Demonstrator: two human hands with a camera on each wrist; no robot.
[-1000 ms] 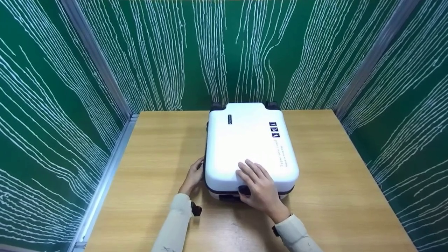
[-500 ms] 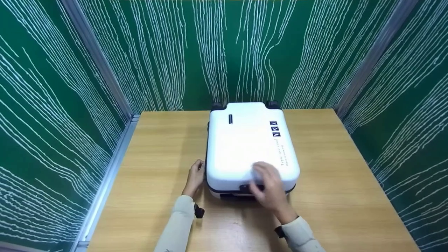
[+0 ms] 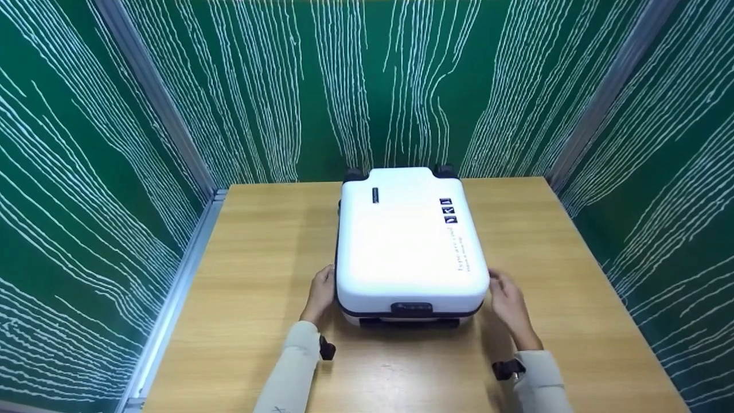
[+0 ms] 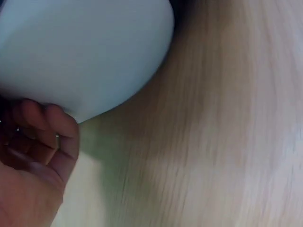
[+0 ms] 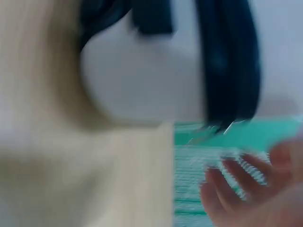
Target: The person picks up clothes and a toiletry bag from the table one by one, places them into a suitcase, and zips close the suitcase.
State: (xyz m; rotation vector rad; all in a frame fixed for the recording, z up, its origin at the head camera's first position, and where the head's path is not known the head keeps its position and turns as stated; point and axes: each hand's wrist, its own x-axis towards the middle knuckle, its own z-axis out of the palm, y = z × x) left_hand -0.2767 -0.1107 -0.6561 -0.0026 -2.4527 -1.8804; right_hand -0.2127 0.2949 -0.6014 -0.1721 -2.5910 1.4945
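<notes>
A white hard-shell suitcase (image 3: 404, 246) lies flat on the wooden table, closed, with its wheels towards the back wall. Its black handle (image 3: 412, 310) faces the front. At the front left side my left hand (image 3: 320, 293) holds the lower edge; in the left wrist view its fingers (image 4: 61, 123) curl against the white shell, and the thumb cannot be made out. My right hand (image 3: 509, 301) is at the front right corner. In the right wrist view its loosely bent fingers (image 5: 220, 189) appear beside the suitcase, blurred, with a gap to the shell.
The wooden table (image 3: 264, 229) extends on both sides of the suitcase and in front of it. Green walls (image 3: 395, 115) with white wavy lines stand at the back and sides, joined by metal posts (image 3: 166, 97). Black wheels (image 3: 444, 171) reach the table's back edge.
My right hand has left the top and handle area at the suitcase's front and moved right, down to its right side. The left hand stays at the left side. The suitcase has not visibly moved.
</notes>
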